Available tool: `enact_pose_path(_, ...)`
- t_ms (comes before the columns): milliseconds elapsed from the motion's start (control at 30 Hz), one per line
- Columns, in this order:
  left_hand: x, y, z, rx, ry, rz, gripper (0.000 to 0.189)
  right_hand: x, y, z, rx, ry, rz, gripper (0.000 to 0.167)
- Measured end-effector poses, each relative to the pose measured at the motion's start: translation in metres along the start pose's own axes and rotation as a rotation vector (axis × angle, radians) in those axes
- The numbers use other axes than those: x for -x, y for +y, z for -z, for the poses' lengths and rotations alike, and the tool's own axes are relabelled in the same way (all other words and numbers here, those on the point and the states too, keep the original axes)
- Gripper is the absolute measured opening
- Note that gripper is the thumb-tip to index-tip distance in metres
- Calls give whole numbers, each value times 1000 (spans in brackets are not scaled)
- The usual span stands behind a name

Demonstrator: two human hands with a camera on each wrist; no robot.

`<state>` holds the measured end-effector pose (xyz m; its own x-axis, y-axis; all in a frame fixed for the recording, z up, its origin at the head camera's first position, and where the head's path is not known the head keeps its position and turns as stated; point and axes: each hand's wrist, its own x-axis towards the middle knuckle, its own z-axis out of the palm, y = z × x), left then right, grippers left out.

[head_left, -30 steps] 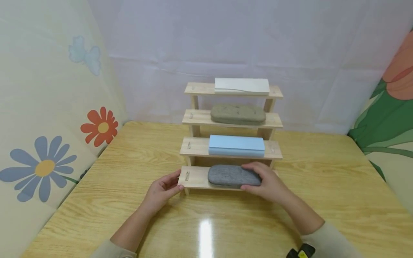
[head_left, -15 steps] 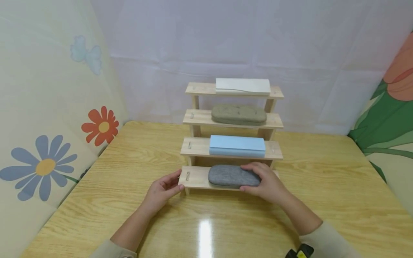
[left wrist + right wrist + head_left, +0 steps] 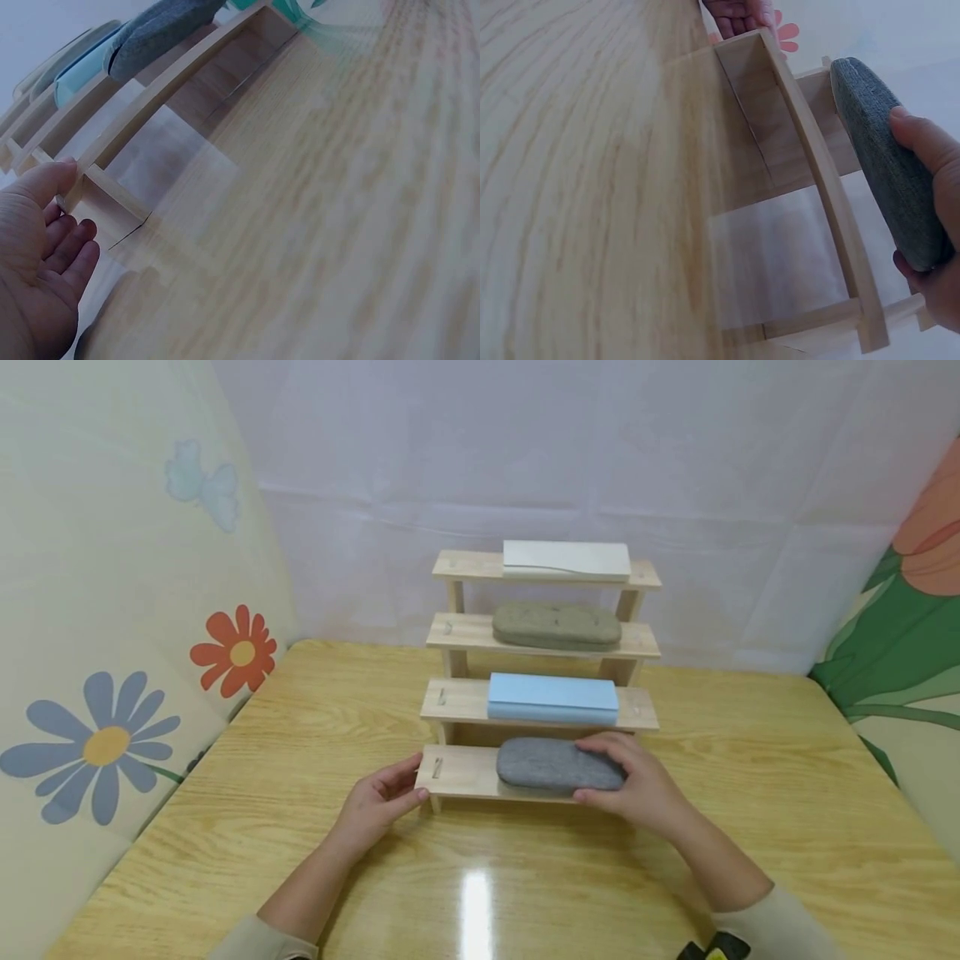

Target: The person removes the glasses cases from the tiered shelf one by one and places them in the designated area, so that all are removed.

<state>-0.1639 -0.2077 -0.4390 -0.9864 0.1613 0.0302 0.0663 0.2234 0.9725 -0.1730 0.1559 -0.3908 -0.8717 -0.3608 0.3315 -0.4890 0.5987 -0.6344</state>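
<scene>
A stepped wooden display stand (image 3: pixel 461 774) carries eyeglass cases on its tiers. My right hand (image 3: pixel 637 785) grips the right end of a grey fabric glasses case (image 3: pixel 543 765) at the lowest tier, thumb in front and fingers behind. In the right wrist view, the grey glasses case (image 3: pixel 885 161) appears slightly raised off the board. My left hand (image 3: pixel 371 810) holds the left end of the lowest board between thumb and fingers; the left wrist view shows the thumb of this hand (image 3: pixel 45 247) on the board's corner.
On the upper tiers lie a light blue glasses case (image 3: pixel 552 697), an olive-brown one (image 3: pixel 557 627) and a white one (image 3: pixel 566 560). The stand is on a wood-grain table (image 3: pixel 360 718). A white cloth (image 3: pixel 525 452) hangs behind, with flower-printed cloth (image 3: pixel 90 568) at the side.
My right hand has shifted the grey glasses case a little to the right and slightly up. The left hand keeps its place on the stand.
</scene>
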Motion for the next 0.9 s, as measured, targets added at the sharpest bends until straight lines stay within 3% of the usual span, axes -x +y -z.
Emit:
enact_pose_path(333,1,1,-1,-15,7,27,58,9,-1,20,-5,95,51,56)
enact_pose_path(567,2,1,-1,-4,1,22,58,11,-3,36,-22,114,62,56)
enact_pose_path(900,1,1,0,-7,3,14,58,14,-2,60,7,117,3,56)
